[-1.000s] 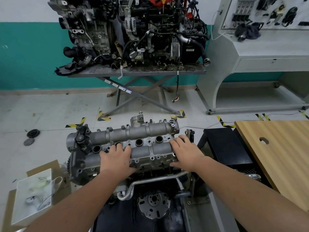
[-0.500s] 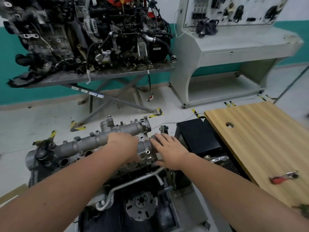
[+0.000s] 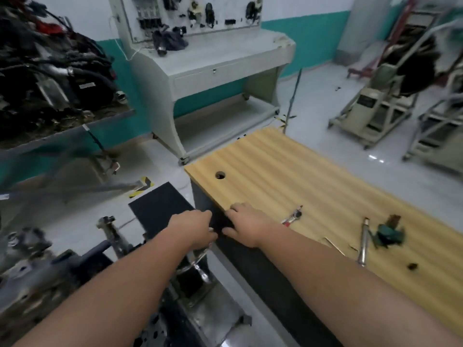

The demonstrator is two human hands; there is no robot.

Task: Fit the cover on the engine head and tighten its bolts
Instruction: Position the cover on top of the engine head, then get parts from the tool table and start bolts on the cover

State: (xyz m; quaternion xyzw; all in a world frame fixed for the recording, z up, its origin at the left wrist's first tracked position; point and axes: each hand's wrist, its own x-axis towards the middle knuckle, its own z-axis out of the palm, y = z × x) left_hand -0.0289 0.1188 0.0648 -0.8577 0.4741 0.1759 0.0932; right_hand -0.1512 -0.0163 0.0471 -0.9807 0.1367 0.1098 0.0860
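I have both hands out toward the wooden bench (image 3: pixel 288 171), I think to fetch a tool for the bolts: my right hand (image 3: pixel 246 225) rests loosely spread and empty at the bench's near edge, close to the red-handled tool (image 3: pixel 292 216), and my left hand (image 3: pixel 194 230) is curled just beside it, though I cannot tell if it holds anything. Half a second ago both hands lay on the cover (image 3: pixel 37 261) seated on the engine; now it sits blurred at lower left, untouched.
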